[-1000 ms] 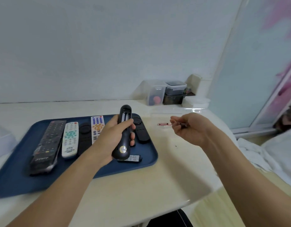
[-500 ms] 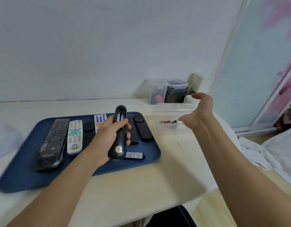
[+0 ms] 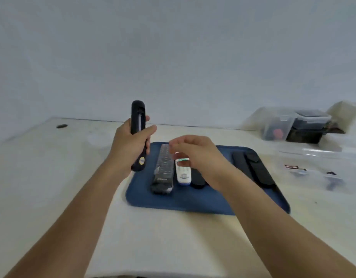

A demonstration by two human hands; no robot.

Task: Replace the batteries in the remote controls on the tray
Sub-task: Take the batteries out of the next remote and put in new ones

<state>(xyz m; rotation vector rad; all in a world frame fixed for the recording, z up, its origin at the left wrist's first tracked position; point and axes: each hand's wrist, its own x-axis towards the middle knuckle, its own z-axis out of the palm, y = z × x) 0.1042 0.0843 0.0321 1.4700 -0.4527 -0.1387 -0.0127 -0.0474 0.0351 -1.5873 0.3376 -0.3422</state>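
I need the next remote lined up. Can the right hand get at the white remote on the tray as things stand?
Probably yes. The right hand hovers over the white remote on the tray, with nothing visible between them. Whether its curled fingers already hold something small is unclear; the left hand grips the black remote.

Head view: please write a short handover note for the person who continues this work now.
Left hand grips the black remote upright above the table's surface, its battery bay facing the camera.
Right hand hovers over the blue tray, fingers curled; whether it holds a battery cannot be told.
Other remotes lie on the tray.
Done: cover seemingly off.
Left: fit batteries, close, continue.
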